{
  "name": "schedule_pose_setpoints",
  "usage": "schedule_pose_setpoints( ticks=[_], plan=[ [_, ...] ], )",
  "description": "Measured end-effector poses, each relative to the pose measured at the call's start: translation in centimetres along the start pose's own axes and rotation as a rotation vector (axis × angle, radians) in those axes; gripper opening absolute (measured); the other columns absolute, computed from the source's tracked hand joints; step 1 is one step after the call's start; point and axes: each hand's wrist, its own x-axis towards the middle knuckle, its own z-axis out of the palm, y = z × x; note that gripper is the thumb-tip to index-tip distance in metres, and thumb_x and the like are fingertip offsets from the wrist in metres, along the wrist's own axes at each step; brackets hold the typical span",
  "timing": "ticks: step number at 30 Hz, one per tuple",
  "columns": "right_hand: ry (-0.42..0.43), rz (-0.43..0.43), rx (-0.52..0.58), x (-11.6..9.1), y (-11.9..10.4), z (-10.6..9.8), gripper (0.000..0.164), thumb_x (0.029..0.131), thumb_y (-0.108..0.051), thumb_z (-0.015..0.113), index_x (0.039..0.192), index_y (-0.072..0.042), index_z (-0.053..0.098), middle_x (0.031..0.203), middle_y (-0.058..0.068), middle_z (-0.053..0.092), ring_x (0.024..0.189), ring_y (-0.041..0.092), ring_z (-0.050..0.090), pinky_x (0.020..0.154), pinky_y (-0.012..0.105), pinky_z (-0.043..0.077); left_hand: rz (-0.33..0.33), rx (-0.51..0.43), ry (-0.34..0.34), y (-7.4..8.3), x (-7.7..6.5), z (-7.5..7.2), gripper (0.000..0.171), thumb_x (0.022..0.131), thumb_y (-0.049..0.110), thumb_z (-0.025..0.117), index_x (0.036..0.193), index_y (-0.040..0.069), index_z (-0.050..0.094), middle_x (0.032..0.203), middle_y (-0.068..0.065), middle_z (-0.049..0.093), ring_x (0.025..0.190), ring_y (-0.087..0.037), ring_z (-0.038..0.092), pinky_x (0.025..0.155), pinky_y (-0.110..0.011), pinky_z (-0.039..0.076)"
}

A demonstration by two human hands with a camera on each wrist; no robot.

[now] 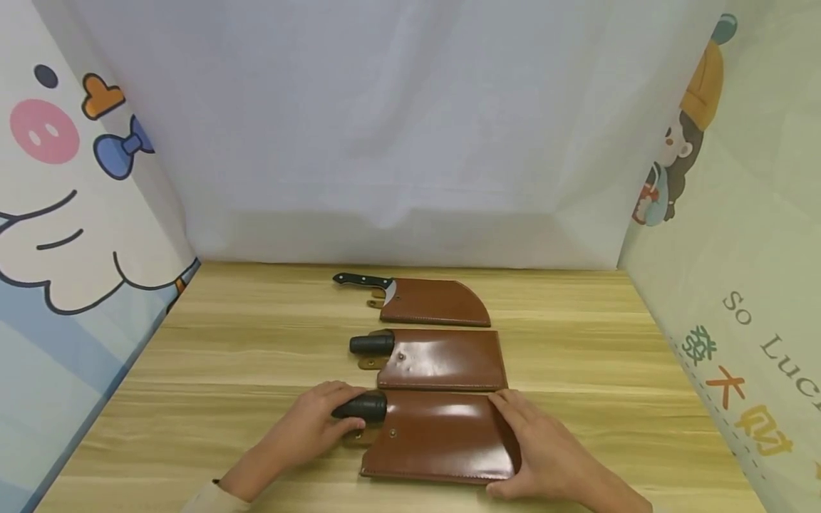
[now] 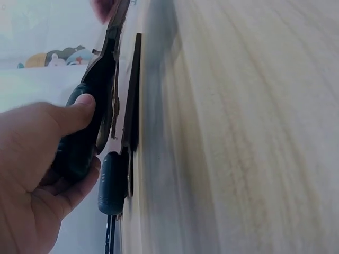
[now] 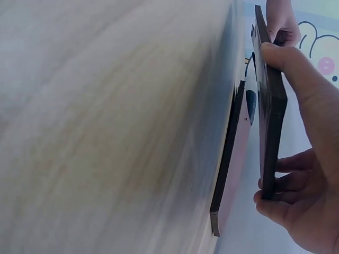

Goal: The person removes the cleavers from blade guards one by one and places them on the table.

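Observation:
Closest to the person is a cleaver in a brown leather sheath (image 1: 442, 438), lying crosswise with its black handle (image 1: 362, 407) to the left. The left hand (image 1: 314, 420) grips that handle, thumb on one side and fingers on the other. At the opposite end, the right hand (image 1: 545, 449) holds the sheath's edge (image 3: 273, 116) between thumb and fingers. Both wrist views show a gap between this sheath and the wooden table. The blade is hidden inside the leather.
Just behind lies a second brown sheath (image 1: 449, 360) with a short black handle (image 1: 372, 345). Farther back is a sheathed knife (image 1: 442, 303) with a curved tip and riveted black handle. White cloth (image 1: 398, 142) hangs behind the wooden table (image 1: 577, 342); printed cloths flank it.

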Motion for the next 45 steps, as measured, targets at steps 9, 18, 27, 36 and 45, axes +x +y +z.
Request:
schedule_pose_setpoints(
  ticks=[9,18,27,36,45],
  plan=[
    [0.046,-0.037,-0.013,0.0,-0.4,-0.8,0.123,0.058,-0.065,0.09,0.151,0.001,0.044,0.151,0.022,0.048,0.138,0.043,0.048,0.097,0.061,0.051,-0.062,-0.055,0.017,0.6,-0.1,-0.7,0.044,0.085,0.036,0.085,0.123,0.018,0.073,0.105,0.008,0.067,0.086,-0.004,0.06,0.07,-0.025,0.052],
    [0.056,-0.066,-0.018,-0.4,-0.6,-1.2,0.123,0.058,-0.064,0.09,0.152,0.001,0.044,0.151,0.022,0.048,0.138,0.045,0.048,0.099,0.063,0.05,-0.033,-0.089,0.024,0.5,-0.3,-0.8,0.041,0.085,0.042,0.083,0.118,0.019,0.076,0.106,0.008,0.068,0.083,-0.002,0.058,0.065,-0.022,0.049],
    [0.043,-0.071,-0.026,-0.6,-0.7,-1.4,0.122,0.059,-0.065,0.089,0.153,0.0,0.043,0.152,0.023,0.047,0.139,0.045,0.047,0.101,0.061,0.049,-0.019,-0.068,0.043,0.5,-0.5,-0.8,0.036,0.084,0.04,0.084,0.113,0.02,0.077,0.108,0.007,0.071,0.088,-0.004,0.063,0.068,-0.023,0.051],
    [0.057,-0.066,-0.018,-0.7,-0.9,-1.5,0.122,0.059,-0.064,0.09,0.153,-0.001,0.043,0.154,0.021,0.046,0.14,0.043,0.046,0.102,0.06,0.049,-0.002,-0.041,0.062,0.7,-0.4,-1.3,0.039,0.083,0.039,0.086,0.114,0.017,0.078,0.108,0.006,0.073,0.092,-0.008,0.066,0.07,-0.025,0.053],
    [0.095,-0.071,-0.047,-1.2,-0.3,-1.8,0.125,0.056,-0.064,0.091,0.152,0.0,0.044,0.153,0.021,0.047,0.138,0.042,0.049,0.102,0.057,0.05,-0.019,-0.016,0.093,0.1,-0.8,-1.9,0.041,0.081,0.036,0.087,0.116,0.016,0.078,0.105,0.004,0.077,0.093,-0.012,0.069,0.075,-0.031,0.057]
  ],
)
